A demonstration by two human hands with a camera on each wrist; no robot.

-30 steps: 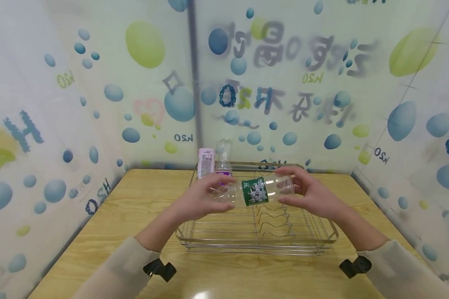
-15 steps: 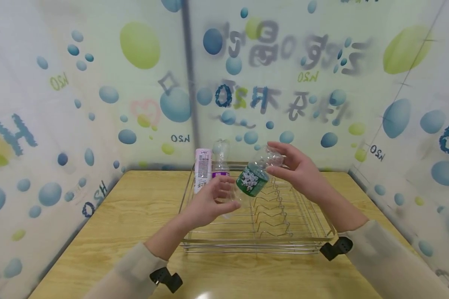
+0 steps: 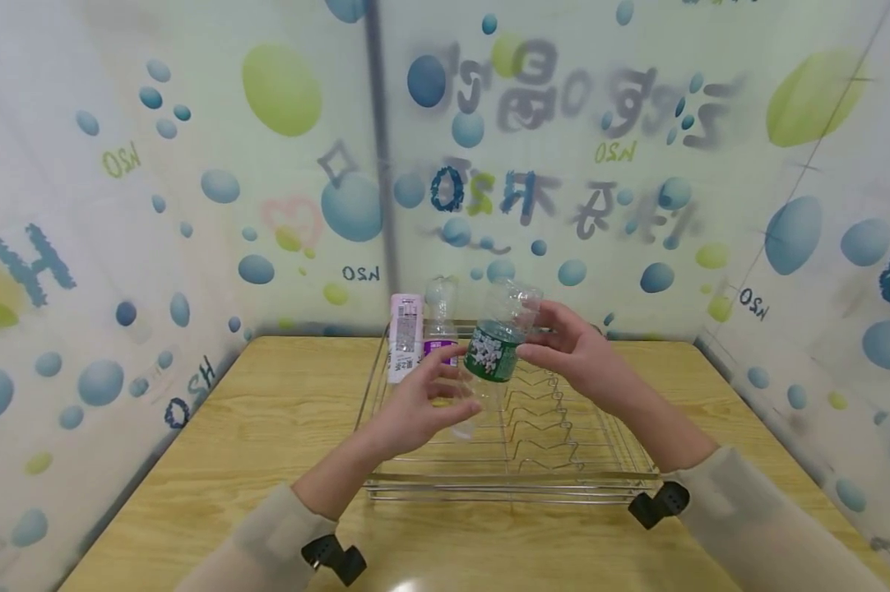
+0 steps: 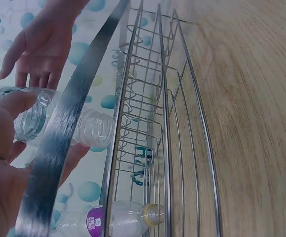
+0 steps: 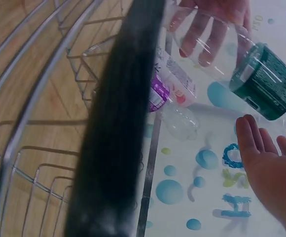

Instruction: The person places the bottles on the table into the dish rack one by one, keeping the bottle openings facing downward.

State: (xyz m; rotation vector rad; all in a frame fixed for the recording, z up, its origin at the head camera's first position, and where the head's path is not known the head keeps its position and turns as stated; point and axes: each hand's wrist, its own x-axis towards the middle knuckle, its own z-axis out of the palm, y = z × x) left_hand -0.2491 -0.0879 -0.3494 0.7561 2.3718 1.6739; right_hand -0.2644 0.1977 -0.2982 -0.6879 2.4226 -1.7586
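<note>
A clear plastic bottle [image 3: 489,352] with a green label is held neck down, slightly tilted, above the wire rack [image 3: 512,477]. My left hand [image 3: 419,411] grips it below the label, the thumb lying across its side in the left wrist view, where the bare bottle neck [image 4: 96,128] points toward the rack. My right hand [image 3: 593,362] is beside the label and the upper end, its fingers fairly straight. In the right wrist view that right hand [image 5: 271,173] looks slightly apart from the bottle [image 5: 268,81]; whether any finger touches is unclear.
At the rack's back left stand a pink-and-white container [image 3: 405,337] and a clear bottle [image 3: 440,308] with a purple label, neck down. Zigzag wire dividers [image 3: 541,432] run along the rack. It stands on a wooden table [image 3: 267,419] before printed curtain walls [image 3: 600,271].
The green-labelled bottle has turned from lying level between both hands to nearly upright, neck down. My right hand has loosened from its end; my left hand now holds it.
</note>
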